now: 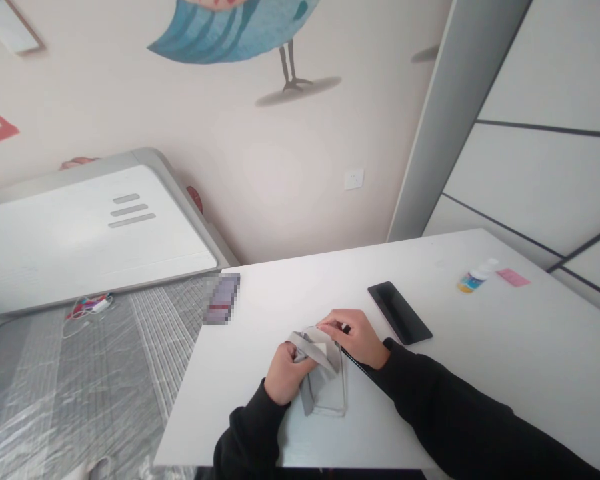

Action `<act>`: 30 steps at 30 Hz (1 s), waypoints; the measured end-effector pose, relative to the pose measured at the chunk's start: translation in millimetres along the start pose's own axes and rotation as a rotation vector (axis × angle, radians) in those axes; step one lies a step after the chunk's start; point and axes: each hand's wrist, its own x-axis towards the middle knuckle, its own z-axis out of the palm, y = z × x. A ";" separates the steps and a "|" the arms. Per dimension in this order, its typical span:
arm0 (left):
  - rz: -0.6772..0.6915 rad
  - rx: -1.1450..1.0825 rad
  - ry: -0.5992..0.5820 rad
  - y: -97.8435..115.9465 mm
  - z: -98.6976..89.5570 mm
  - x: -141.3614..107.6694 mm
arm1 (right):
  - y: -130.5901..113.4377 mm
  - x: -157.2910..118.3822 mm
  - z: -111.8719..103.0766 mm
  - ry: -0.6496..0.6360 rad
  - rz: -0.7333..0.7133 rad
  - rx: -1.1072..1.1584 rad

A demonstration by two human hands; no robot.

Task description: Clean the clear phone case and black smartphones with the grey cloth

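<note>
The left hand (283, 377) grips the grey cloth (314, 351), the right hand (357, 337) pinches its edge, and pulling too strongly may make it slip.

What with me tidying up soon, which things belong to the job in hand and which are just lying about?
In the job, it seems:
grey item, held in both the left hand and right hand
thin black strip, perhaps

Lying about:
black slab
bottle
pink slip
blurred item
white cable
</note>
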 end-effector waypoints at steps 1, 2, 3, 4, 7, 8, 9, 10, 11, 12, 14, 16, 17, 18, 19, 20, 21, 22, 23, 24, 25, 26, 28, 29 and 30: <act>-0.010 0.011 -0.025 -0.3 0.1 -2.6 | 1.2 1.0 -2.1 0.058 0.011 -0.004; -0.021 0.021 -0.051 -1.2 0.1 -6.0 | 2.8 2.2 -4.4 0.116 0.025 -0.009; -0.032 0.031 -0.072 -2.8 0.1 -9.7 | 4.7 3.5 -6.7 0.170 0.039 -0.012; -0.042 0.040 -0.083 -5.0 -0.2 -13.4 | 6.8 4.6 -8.4 0.212 0.053 -0.012; -0.050 0.054 -0.014 -12.9 -2.6 -21.1 | 12.2 5.5 -8.1 0.220 0.092 0.024; -0.045 0.048 0.028 -14.5 -3.8 -22.0 | 13.1 4.7 -6.0 0.192 0.105 0.048; -0.039 0.039 0.069 -15.1 -4.9 -22.2 | 13.1 3.5 -3.4 0.148 0.117 0.076; -0.027 0.027 0.099 -14.4 -5.9 -21.8 | 12.3 2.1 -0.4 0.088 0.125 0.104; -0.011 0.016 0.108 -12.7 -6.4 -21.1 | 10.6 0.4 2.4 0.019 0.130 0.130; 0.009 0.008 0.098 -10.2 -6.4 -20.4 | 8.3 -1.4 4.9 -0.053 0.130 0.152; 0.050 0.006 0.065 -4.5 -5.0 -19.6 | 2.4 -4.3 7.8 -0.170 0.112 0.176; 0.068 0.021 0.059 -0.5 -3.3 -20.2 | -2.7 -5.7 7.5 -0.222 0.086 0.176; 0.064 0.032 0.081 0.5 -3.1 -21.1 | -4.1 -5.6 6.5 -0.224 0.079 0.172; 0.056 0.045 0.116 0.7 -3.7 -22.1 | -4.6 -4.9 5.0 -0.197 0.082 0.173; 0.045 0.060 0.153 0.6 -5.1 -23.2 | -4.1 -3.7 3.3 -0.140 0.096 0.178; 0.033 0.076 0.185 0.2 -7.3 -24.2 | -2.9 -2.1 1.6 -0.063 0.116 0.187; 0.021 0.093 0.209 -0.3 -10.1 -25.1 | -1.1 -0.4 0.3 0.024 0.134 0.199; 0.008 0.110 0.222 -0.8 -13.2 -25.7 | 0.9 1.3 -0.6 0.107 0.148 0.212; -0.006 0.125 0.229 -1.1 -16.1 -26.0 | 2.8 2.7 -0.9 0.171 0.155 0.222; -0.017 0.137 0.242 -1.5 -18.7 -26.2 | 4.4 3.8 -0.4 0.212 0.156 0.230; -0.023 0.142 0.267 -2.0 -20.7 -26.1 | 5.4 4.4 0.7 0.229 0.156 0.237; -0.023 0.140 0.306 -2.6 -22.1 -25.9 | 5.9 4.6 2.3 0.241 0.156 0.246; -0.010 0.120 0.390 -5.0 -23.7 -25.3 | 5.9 3.8 6.1 0.260 0.160 0.262; -0.003 0.106 0.426 -7.0 -24.3 -24.9 | 5.6 3.2 7.8 0.271 0.163 0.269; 0.005 0.089 0.456 -9.7 -25.1 -24.7 | 5.5 2.6 8.9 0.285 0.166 0.274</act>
